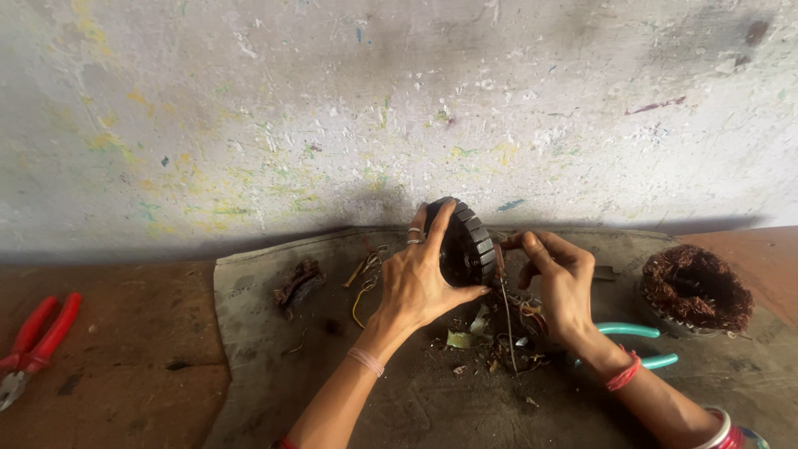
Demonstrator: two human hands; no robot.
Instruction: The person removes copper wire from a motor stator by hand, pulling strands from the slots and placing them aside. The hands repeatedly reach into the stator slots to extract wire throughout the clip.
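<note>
My left hand (416, 278) grips a round black slotted motor core (464, 243) and holds it on edge above a grey mat (258, 333). Rings show on two of its fingers. My right hand (559, 283) is at the core's right side, with thumb and forefinger pinching a thin wire (504, 303) that hangs down from the core. Scraps of wire and bits of insulation (478, 337) lie on the mat below both hands.
Red-handled pliers (33, 341) lie at the far left on the brown floor. A teal-handled tool (644, 345) rests under my right wrist. A core wrapped in tangled copper wire (694, 287) sits at right. A dark scrap clump (298, 284) lies left. A paint-flecked wall (399, 108) rises behind.
</note>
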